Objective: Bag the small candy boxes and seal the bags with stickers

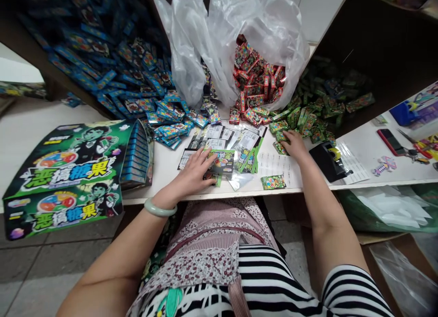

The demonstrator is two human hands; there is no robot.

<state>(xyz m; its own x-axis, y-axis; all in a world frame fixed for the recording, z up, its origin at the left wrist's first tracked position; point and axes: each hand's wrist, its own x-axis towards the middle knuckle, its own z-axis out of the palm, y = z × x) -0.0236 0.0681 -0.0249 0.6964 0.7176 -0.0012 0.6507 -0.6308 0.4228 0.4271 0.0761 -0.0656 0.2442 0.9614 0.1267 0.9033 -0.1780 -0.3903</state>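
My left hand (193, 173) lies flat with fingers spread at a dark printed card (224, 162) with colourful lettering, beside the table's front edge. Behind it are several loose cards with white barcode labels (214, 137) and green-and-black printed sleeves (249, 155). My right hand (294, 146) is at the near edge of the green pile, its fingers curled onto a small green candy box (279, 148). The fingertips are partly hidden. One more green candy box (273, 182) lies alone near the front edge, on a white label sheet (278, 164).
A green display carton (75, 166) filled with blue boxes stands at left. Blue candy boxes (137, 80) spill from a tipped carton; red ones (255, 75) fill a clear plastic bag (191, 38). At right are a black tape dispenser (328, 159), a phone (390, 141) and scissors (415, 146).
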